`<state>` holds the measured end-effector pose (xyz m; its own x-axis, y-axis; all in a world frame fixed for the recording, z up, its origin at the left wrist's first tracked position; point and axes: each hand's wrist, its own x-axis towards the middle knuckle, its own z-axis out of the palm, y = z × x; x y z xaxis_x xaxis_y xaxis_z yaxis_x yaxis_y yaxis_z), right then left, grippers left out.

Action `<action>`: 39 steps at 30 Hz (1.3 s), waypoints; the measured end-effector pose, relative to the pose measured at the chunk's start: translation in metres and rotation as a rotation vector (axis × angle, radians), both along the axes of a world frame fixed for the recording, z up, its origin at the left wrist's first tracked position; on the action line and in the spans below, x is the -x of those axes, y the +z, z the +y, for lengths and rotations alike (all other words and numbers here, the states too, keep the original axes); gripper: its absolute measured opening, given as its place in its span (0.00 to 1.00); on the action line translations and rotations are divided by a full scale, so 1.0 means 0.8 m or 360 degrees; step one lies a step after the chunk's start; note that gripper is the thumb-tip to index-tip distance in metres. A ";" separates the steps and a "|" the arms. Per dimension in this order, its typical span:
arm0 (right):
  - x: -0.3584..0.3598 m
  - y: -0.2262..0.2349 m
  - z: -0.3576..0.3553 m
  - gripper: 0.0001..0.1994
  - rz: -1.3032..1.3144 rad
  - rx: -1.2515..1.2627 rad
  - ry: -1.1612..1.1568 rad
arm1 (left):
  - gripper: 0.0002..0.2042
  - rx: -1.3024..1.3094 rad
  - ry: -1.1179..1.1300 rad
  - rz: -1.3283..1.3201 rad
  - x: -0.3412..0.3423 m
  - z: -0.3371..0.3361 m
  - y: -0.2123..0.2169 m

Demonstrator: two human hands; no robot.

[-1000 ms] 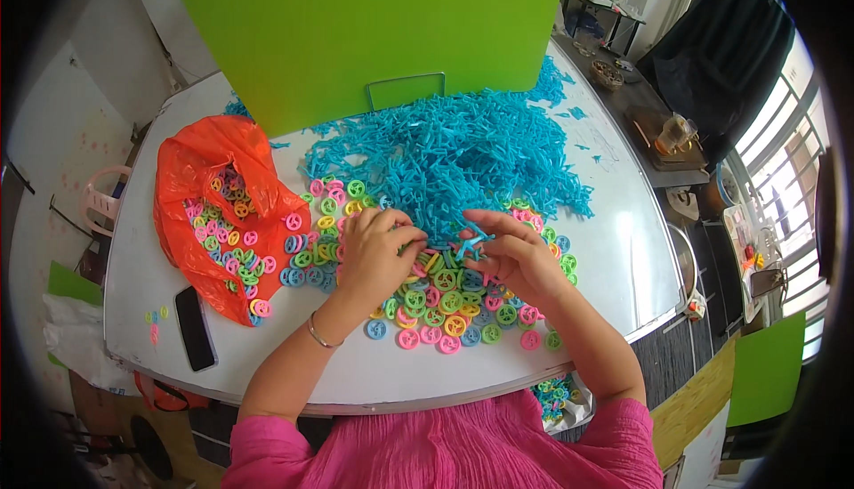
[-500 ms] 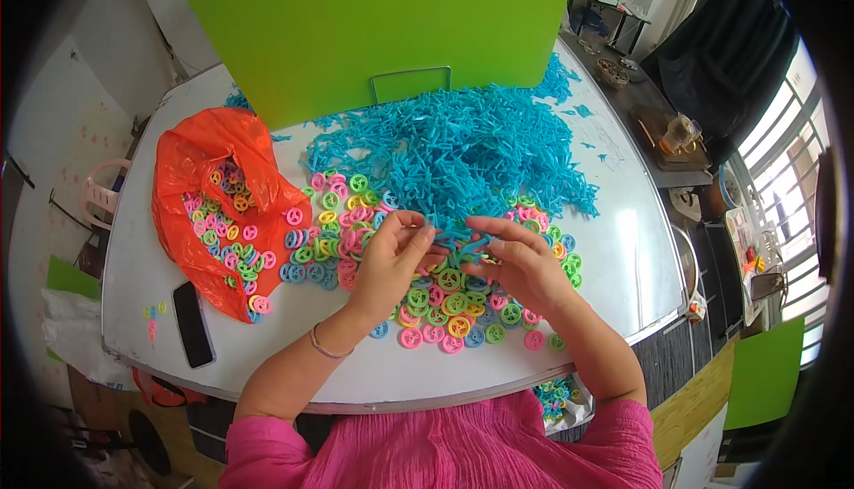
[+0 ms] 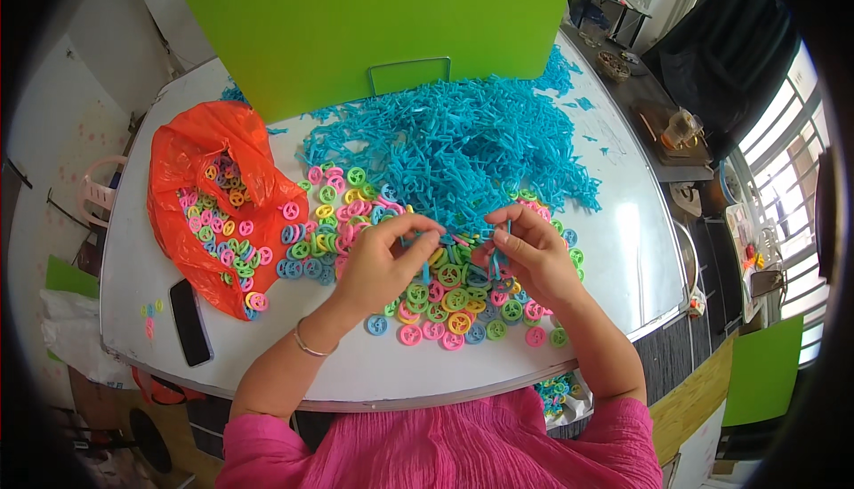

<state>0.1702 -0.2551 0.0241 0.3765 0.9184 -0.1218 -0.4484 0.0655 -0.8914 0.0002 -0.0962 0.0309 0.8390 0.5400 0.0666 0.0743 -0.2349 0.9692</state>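
Now, head view: since the earlier frames both hands have lifted slightly off the heap and come closer, fingertips nearly meeting at frame centre. Left hand (image 3: 382, 262) has its fingers pinched shut on a small blue plastic piece (image 3: 425, 242); right hand (image 3: 532, 253) pinches the same blue bit from the other side, fingers curled closed. That piece sits at mid-frame, just above the coloured rings (image 3: 449, 298). Its long axis looks roughly left-right between the two hands, but it's too small to tell which end points where. Blue plastic strips pile (image 3: 454, 146) fills upper centre, touching the rings. Orange bag (image 3: 209, 195) at left, open, with more rings inside. Black phone (image 3: 190, 321) lower left on white surface (image 3: 623, 249). Green board (image 3: 374, 17) stands upright at top. Silver bracelet (image 3: 311, 345) on left wrist.
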 end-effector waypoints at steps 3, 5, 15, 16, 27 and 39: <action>0.000 0.004 0.000 0.13 0.0017 0.0050 -0.0007 | 0.09 -0.0447 -0.0311 0.0251 0.011 0.010 0.000; 0.000 0.004 0.000 0.13 -0.0078 0.0043 -0.0001 | 0.10 -0.0758 -0.0485 0.0275 0.015 0.007 -0.001; 0.004 -0.010 -0.002 0.07 -0.0222 0.0067 0.0106 | 0.13 -0.1218 0.0060 0.0349 0.007 -0.007 -0.004; 0.004 -0.012 -0.002 0.07 -0.0221 0.0069 0.0102 | 0.12 -0.1195 0.0008 0.0377 0.006 -0.007 -0.007; 0.021 -0.008 0.004 0.07 0.0271 0.0053 0.0022 | 0.08 -0.0197 -0.0031 -0.0037 0.001 -0.024 -0.006; 0.038 -0.027 0.006 0.09 0.0334 0.0008 -0.0039 | 0.06 -0.0950 0.0204 -0.0437 -0.001 -0.045 -0.014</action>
